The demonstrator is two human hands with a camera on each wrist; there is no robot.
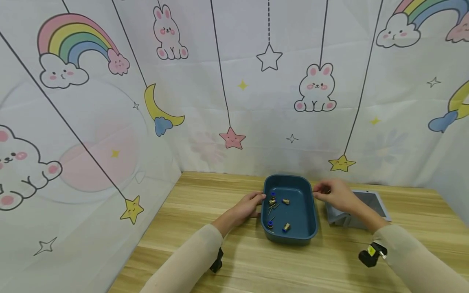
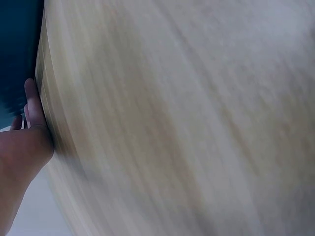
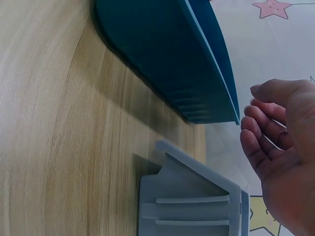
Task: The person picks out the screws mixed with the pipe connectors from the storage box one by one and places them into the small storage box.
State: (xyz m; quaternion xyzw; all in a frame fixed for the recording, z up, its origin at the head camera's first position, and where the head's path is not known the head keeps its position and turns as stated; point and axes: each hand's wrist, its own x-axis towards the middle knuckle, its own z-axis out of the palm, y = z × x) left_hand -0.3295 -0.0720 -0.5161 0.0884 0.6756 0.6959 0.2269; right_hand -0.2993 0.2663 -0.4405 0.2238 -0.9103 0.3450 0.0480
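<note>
A dark blue-green plastic bin (image 1: 298, 211) sits on the wooden table. Inside it lie several brass fittings, some with blue ends, such as one fitting (image 1: 286, 227) near the front and another fitting (image 1: 286, 201) farther back. Thin metal pins (image 1: 272, 207) are scattered along the bin's left side. My left hand (image 1: 246, 206) rests against the bin's left wall, fingertips at the rim, fingers fairly straight. Beside the right rim is my right hand (image 1: 335, 193); in the right wrist view its fingers (image 3: 266, 123) curl loosely, holding nothing, with a gap from the bin.
Right of the bin, under my right forearm, stands a grey plastic tray-like holder (image 1: 371, 201) with a sloped side. A white cloth printed with rabbits and stars (image 1: 269, 101) hangs behind and to the left. Wooden tabletop (image 1: 205, 191) stretches around the bin.
</note>
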